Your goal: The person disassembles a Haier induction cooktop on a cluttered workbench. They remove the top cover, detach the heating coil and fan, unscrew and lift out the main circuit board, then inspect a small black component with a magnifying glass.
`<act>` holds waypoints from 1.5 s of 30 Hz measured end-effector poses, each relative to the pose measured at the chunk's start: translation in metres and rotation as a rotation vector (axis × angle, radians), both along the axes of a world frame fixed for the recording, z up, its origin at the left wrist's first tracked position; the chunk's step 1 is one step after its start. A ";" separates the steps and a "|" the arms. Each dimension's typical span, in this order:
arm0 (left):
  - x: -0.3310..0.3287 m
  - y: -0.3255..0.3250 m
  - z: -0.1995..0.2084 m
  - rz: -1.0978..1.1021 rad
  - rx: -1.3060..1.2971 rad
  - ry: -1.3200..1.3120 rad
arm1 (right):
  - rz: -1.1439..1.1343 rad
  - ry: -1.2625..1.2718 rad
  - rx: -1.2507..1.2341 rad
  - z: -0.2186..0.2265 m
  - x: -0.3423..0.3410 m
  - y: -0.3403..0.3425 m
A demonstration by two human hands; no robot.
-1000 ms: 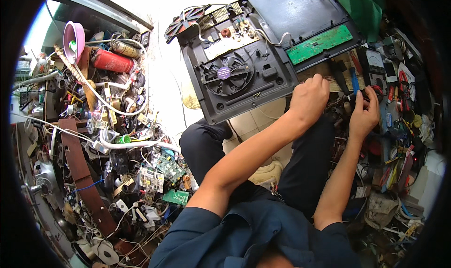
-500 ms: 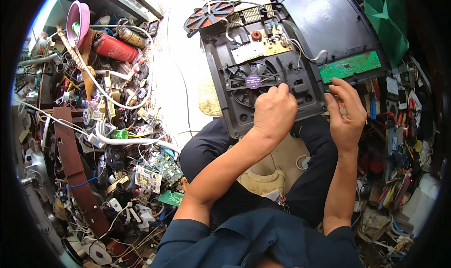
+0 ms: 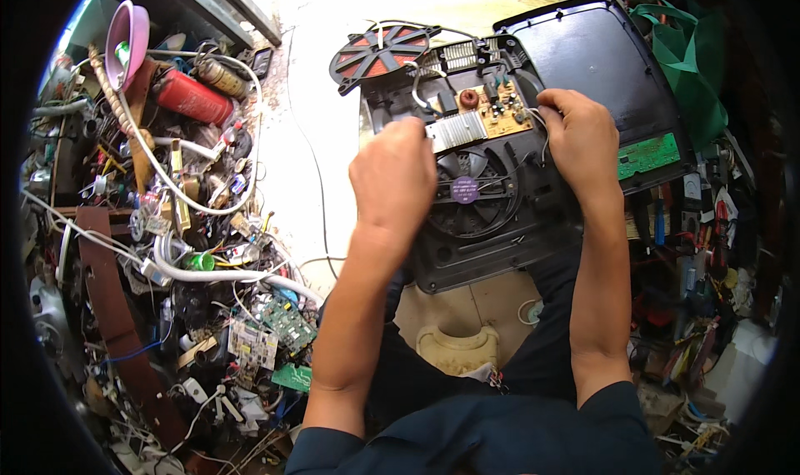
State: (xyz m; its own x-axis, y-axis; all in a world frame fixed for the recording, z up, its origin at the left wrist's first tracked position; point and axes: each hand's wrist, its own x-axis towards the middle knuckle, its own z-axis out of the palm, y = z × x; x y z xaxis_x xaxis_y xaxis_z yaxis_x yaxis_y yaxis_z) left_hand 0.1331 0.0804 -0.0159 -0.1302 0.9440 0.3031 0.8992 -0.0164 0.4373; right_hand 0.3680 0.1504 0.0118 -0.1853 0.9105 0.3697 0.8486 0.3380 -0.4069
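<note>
Left hand [image 3: 393, 175] curled, back of hand up; fingertips hidden, so whether anything is gripped cannot be told. Right hand [image 3: 582, 133] bent in, fingertips drawn together at white wires [image 3: 546, 147]; a firm pinch cannot be confirmed. Wires seen at right end of tan circuit board [image 3: 505, 119], which is mounted in black appliance base [image 3: 492, 257] above fan [image 3: 466, 190]. Silver heatsink [image 3: 458, 132] seen just beside left hand. Coil disc [image 3: 383, 52] set at base's upper left; black cover [image 3: 602, 68] laid at right, green board [image 3: 650, 156] fixed on it.
</note>
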 end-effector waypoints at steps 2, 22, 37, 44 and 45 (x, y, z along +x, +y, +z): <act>-0.013 0.010 -0.001 0.070 -0.122 -0.052 | -0.042 0.026 -0.040 0.003 0.004 0.007; -0.013 0.030 0.000 0.030 -0.431 -0.104 | -0.052 -0.352 -0.358 -0.005 0.002 0.026; 0.002 0.028 0.001 0.001 -0.269 0.003 | 0.089 -0.331 -0.074 -0.041 -0.007 0.045; 0.023 0.032 -0.008 -0.303 -0.039 0.189 | 0.111 -0.275 0.011 -0.041 -0.010 0.043; 0.025 0.029 -0.010 -0.292 -0.040 0.185 | 0.125 -0.274 0.019 -0.045 -0.010 0.042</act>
